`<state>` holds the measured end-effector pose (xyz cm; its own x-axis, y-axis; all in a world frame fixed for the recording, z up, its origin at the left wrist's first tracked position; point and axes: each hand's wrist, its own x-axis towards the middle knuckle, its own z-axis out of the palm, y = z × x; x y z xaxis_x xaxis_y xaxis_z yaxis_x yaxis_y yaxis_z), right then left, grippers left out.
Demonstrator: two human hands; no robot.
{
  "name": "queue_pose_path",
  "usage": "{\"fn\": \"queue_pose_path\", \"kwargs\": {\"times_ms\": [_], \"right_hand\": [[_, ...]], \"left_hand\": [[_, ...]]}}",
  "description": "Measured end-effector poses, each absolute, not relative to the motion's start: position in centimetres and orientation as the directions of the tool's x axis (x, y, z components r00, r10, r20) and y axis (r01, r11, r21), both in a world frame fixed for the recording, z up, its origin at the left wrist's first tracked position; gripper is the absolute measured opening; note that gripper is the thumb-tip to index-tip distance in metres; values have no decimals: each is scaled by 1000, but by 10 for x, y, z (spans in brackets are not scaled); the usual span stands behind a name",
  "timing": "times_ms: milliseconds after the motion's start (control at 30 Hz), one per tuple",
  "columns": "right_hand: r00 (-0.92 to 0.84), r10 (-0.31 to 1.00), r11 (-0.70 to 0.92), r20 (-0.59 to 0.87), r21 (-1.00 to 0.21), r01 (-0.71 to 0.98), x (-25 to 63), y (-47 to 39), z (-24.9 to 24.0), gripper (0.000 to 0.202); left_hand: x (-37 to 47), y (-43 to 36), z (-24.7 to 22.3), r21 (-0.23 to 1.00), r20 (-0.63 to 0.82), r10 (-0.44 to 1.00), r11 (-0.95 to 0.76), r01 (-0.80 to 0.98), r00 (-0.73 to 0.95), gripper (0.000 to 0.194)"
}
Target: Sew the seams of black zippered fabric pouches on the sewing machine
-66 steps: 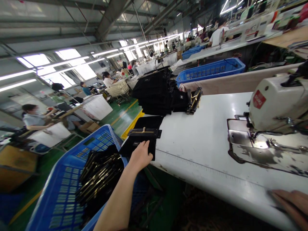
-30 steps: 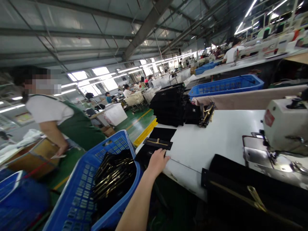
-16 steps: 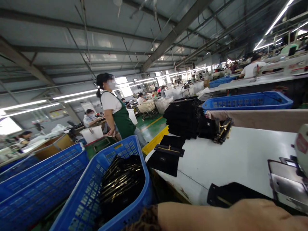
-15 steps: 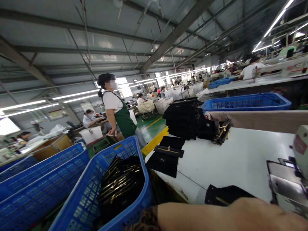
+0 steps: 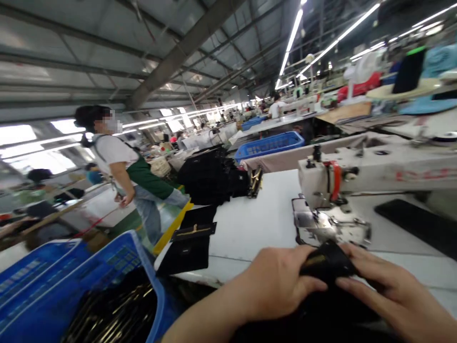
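Observation:
Both hands hold one black fabric piece (image 5: 330,309) near the table's front edge, just below the sewing machine's metal plate. Its left side is pinched between the thumb and fingers of my left hand (image 5: 280,281). My right hand (image 5: 385,286) grips the other side, thumb below and fingers on top. A gold strip shows on the folded part between them. Behind my hands stands a white sewing machine (image 5: 357,174) with an orange band. Left of it, a black piece with a gold zipper (image 5: 193,245) lies flat at the table's left edge.
A tall stack of black pieces (image 5: 207,176) stands at the table's back left. At lower left is a blue basket (image 5: 96,267) of black and gold pieces. Another blue basket (image 5: 271,145) is behind the table. A person in a green apron (image 5: 121,162) stands at left. A dark slab (image 5: 414,224) lies right.
The view has turned right, bringing the sewing machine fully in. Both hands now show on the black piece, which lay on the table by one hand before. The person in the apron has shifted left in view.

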<state>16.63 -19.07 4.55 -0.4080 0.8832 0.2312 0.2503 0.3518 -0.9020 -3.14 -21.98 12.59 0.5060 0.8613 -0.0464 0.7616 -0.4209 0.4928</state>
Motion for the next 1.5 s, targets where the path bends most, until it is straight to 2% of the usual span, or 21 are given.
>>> {"fn": "queue_pose_path", "kwargs": {"times_ms": [100, 333, 433, 667, 833, 967, 1100, 1300, 1500], "right_hand": [[-391, 855, 455, 342, -855, 247, 160, -194, 62, 15], [-457, 843, 396, 284, -903, 167, 154, -189, 72, 11], [-430, 858, 399, 283, -893, 209, 152, -186, 69, 11], [-423, 864, 410, 273, -869, 278, 148, -180, 64, 11], [-463, 872, 343, 156, -871, 353, 153, -176, 65, 10], [-442, 875, 376, 198, -852, 363, 151, -174, 65, 10], [-440, 867, 411, 236, -836, 363, 148, -174, 63, 14], [-436, 858, 444, 273, -822, 357, 146, -174, 63, 16], [-432, 850, 466, 300, -810, 355, 144, -172, 63, 16]], "left_hand": [[-34, -216, 124, 516, -96, 871, -370, 773, 481, 26], [-38, -203, 122, 617, -133, 822, -368, 695, 553, 27], [-36, -197, 116, 658, -98, 836, -353, 666, 540, 24], [-32, -190, 97, 780, -4, 922, -240, 579, 388, 17], [-30, -190, 90, 856, -96, 941, -89, 509, 325, 18], [-30, -188, 86, 914, -161, 929, 12, 405, 334, 23], [-31, -186, 86, 925, -162, 917, 12, 380, 366, 25], [-28, -188, 83, 897, -141, 945, -5, 442, 296, 22], [-28, -188, 83, 906, -129, 947, -8, 423, 294, 23]]}}
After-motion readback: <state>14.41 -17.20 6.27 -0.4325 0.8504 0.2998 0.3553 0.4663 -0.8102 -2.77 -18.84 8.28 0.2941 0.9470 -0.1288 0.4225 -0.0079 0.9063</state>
